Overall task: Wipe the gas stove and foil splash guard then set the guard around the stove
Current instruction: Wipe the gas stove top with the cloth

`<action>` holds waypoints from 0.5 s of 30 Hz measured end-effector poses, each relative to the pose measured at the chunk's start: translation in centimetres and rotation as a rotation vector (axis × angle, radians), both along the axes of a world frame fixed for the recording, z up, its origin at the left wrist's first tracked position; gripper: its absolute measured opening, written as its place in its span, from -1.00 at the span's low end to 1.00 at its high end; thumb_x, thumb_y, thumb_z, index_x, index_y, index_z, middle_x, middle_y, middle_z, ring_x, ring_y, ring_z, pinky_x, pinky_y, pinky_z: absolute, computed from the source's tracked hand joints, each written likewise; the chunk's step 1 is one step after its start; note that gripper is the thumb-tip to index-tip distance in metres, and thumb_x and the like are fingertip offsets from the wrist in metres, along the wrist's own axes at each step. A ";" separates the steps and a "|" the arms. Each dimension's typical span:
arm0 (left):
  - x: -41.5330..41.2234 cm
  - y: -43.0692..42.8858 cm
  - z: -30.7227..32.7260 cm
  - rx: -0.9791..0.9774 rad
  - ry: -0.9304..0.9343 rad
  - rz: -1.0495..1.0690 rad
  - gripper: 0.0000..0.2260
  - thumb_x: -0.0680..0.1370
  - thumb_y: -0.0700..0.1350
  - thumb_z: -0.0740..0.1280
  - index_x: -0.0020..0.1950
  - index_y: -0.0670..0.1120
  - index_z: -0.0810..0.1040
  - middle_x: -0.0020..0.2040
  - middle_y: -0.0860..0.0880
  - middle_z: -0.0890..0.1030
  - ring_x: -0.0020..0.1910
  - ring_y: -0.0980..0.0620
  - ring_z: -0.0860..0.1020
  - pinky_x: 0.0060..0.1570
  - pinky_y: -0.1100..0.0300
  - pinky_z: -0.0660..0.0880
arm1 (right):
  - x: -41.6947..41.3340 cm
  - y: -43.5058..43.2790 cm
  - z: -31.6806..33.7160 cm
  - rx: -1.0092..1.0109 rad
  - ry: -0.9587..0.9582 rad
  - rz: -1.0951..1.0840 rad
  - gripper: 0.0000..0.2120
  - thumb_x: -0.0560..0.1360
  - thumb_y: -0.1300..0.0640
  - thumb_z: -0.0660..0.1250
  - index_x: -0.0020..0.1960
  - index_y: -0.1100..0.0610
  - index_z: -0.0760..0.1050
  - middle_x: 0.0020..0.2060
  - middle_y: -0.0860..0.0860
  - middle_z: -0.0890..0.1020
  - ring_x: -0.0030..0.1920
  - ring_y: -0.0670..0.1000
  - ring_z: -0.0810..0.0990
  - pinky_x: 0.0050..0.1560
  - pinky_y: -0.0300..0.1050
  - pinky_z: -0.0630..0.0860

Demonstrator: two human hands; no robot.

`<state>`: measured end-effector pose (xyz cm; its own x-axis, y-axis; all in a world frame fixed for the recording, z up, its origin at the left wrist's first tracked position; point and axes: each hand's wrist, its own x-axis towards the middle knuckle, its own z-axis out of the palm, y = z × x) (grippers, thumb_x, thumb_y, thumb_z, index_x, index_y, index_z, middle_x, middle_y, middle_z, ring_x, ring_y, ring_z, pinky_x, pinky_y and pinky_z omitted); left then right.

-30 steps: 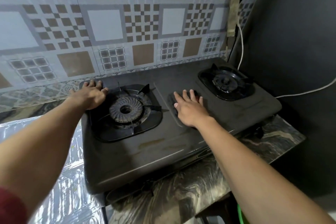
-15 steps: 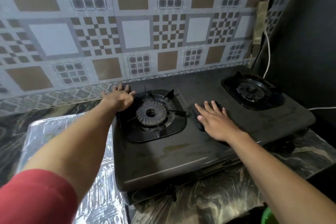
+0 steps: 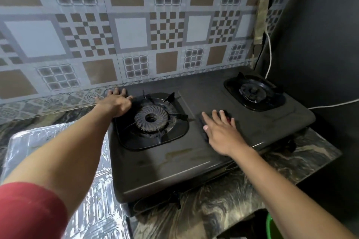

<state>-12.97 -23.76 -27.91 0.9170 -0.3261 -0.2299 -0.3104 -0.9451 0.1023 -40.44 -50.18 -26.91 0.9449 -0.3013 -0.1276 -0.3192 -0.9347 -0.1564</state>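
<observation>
My stove (image 3: 174, 170) is matt black all over, with a brownish smear toward its front at six o'clock. The left burner (image 3: 151, 118) and right burner (image 3: 252, 91) are black too, the left one ringed with fine radial ridges. The pad (image 3: 203, 124) under my right hand (image 3: 221, 134) is black, with a speck of red between my fingers. At eight o'clock the foil (image 3: 93, 200) is bright silver, embossed in rectangles. My sleeve (image 3: 29, 213) is red. The tiles (image 3: 132, 33) are grey, patterned with brown squares, white squares, brown checkerboards and small grids; a floral strip (image 3: 48, 103) runs below them. The counter (image 3: 223, 209) is dark stone swirled with tan. At two o'clock hangs a white cable (image 3: 270, 54).
</observation>
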 end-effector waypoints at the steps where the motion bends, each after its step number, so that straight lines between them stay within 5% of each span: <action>1: 0.0 0.0 0.0 0.002 -0.001 -0.001 -0.41 0.62 0.23 -0.10 0.61 0.04 0.00 0.64 -0.02 -0.10 0.60 -0.14 -0.09 0.39 -0.47 -0.08 | -0.8 1.0 0.1 -0.004 -0.005 0.042 -0.49 0.69 -0.03 -0.08 0.61 -0.05 -0.10 0.60 0.07 -0.05 0.58 0.12 -0.21 0.51 0.26 -0.16; 7: 0.1 0.1 -0.1 -0.004 0.013 -0.004 -0.42 0.63 0.24 -0.10 0.62 0.05 -0.03 0.63 -0.02 -0.14 0.60 -0.12 -0.14 0.40 -0.47 -0.12 | -4.3 1.5 0.7 0.032 0.020 0.200 -0.50 0.70 -0.05 -0.09 0.61 -0.10 -0.11 0.60 -0.03 -0.11 0.57 0.00 -0.28 0.53 0.12 -0.24; 15: -0.5 0.2 0.3 -0.026 0.020 0.008 -0.39 0.62 0.28 -0.13 0.62 0.05 -0.05 0.63 -0.01 -0.14 0.60 -0.12 -0.14 0.42 -0.44 -0.15 | -2.6 -4.7 1.1 0.068 0.036 -0.019 -0.50 0.70 -0.01 -0.04 0.61 -0.08 -0.04 0.61 0.05 -0.02 0.58 0.09 -0.19 0.51 0.22 -0.15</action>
